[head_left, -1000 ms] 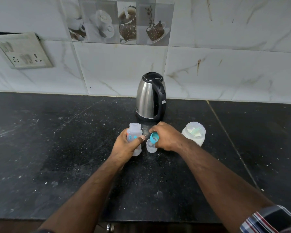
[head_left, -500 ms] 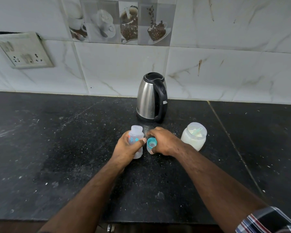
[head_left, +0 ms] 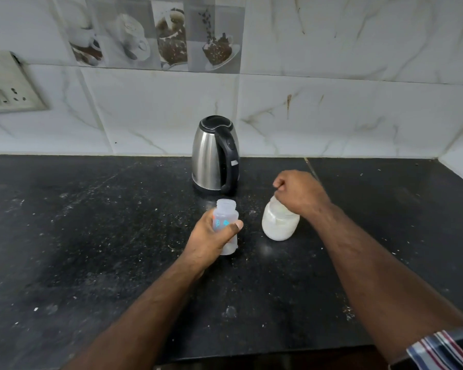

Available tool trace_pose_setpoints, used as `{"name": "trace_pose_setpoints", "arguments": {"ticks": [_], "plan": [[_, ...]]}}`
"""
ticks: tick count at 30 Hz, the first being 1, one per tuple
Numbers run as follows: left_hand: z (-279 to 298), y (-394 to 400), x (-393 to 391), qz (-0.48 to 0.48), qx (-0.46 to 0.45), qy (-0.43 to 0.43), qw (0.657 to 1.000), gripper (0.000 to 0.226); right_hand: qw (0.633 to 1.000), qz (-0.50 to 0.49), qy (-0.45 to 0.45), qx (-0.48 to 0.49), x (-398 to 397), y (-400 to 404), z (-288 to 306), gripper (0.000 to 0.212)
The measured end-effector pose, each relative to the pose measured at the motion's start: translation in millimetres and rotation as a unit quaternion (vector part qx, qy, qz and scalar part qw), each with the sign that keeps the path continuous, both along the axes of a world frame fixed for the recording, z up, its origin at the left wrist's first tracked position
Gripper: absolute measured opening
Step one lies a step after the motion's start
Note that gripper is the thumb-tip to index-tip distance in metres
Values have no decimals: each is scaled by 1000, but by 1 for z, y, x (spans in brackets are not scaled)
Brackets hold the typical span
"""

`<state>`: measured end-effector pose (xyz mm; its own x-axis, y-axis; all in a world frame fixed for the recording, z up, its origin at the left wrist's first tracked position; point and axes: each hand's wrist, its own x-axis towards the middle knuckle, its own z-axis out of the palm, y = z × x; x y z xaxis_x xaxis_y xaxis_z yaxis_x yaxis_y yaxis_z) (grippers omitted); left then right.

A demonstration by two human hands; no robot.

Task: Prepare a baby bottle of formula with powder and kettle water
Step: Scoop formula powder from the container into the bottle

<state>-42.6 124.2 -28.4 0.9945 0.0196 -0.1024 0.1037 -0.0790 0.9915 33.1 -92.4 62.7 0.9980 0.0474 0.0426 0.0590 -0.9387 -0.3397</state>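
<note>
The baby bottle [head_left: 226, 225] stands upright on the black desk [head_left: 91, 236], in front of the kettle [head_left: 216, 155] and slightly to its left, with its cap off and its mouth open. The left hand [head_left: 211, 241] grips the bottle's lower body, fingers and thumb curled round it; the bottle's neck shows above the hand.

The powder jar [head_left: 280, 222] stands on the desk in front of the kettle and to its right, just beside the bottle but not touching it. It is translucent and holds white powder. The right hand [head_left: 300, 193] sits directly over the jar's mouth with its fingers curled downward toward the opening. What the fingers hold, if anything, cannot be told; the hand hides the jar's top.

The kettle stands behind both containers, near the tiled wall [head_left: 332, 108], its black handle turned toward the camera. A striped sleeve [head_left: 439, 348] covers the right upper arm.
</note>
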Motion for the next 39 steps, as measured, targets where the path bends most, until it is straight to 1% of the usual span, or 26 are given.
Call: {"name": "trace_pose_setpoints", "arguments": {"ticks": [3, 5, 7, 10, 12, 14, 17, 20, 23, 28, 32, 35, 39], "plan": [[-6, -21, -3, -26, -18, 6, 999, 43, 994, -18, 63, -89, 7, -26, 3, 13], [-11, -30, -4, -20, 8, 9, 1000, 41, 991, 1, 87, -103, 11, -34, 1, 7], [-15, -38, -4, -17, 18, 22, 999, 44, 989, 18, 94, -114, 15, -36, -1, 8], [-18, -47, -3, -22, 24, 35, 999, 47, 979, 38, 107, -169, 21, -30, -5, 11], [-19, -51, -2, -25, 35, 32, 999, 44, 969, 55, 97, -221, 22, -25, -9, 14], [-20, -54, -2, -23, 36, 31, 999, 47, 960, 68, 73, -260, 24, -21, -13, 15], [-22, -57, -3, -19, 32, 36, 999, 49, 954, 80, 62, -281, 26, -18, -18, 16], [-24, -58, -5, -19, 28, 36, 999, 42, 956, 85, 65, -275, 25, -16, -18, 9], [-24, -58, -4, -16, 28, 35, 999, 42, 963, 86, 60, -247, 25, -19, -13, 5], [-23, -58, -5, -23, 30, 33, 999, 43, 969, 84, 44, -228, 24, -27, -3, 14], [-20, -57, -7, -28, 32, 33, 999, 40, 967, 101, 19, -233, 18, -23, -3, 10], [-19, -56, -8, -31, 33, 32, 998, 40, 970, 106, 45, -216, 14, -14, -6, 4], [-19, -53, -7, -35, 39, 32, 998, 42, 983, 81, 73, -147, 13, -10, -8, 8]]}}
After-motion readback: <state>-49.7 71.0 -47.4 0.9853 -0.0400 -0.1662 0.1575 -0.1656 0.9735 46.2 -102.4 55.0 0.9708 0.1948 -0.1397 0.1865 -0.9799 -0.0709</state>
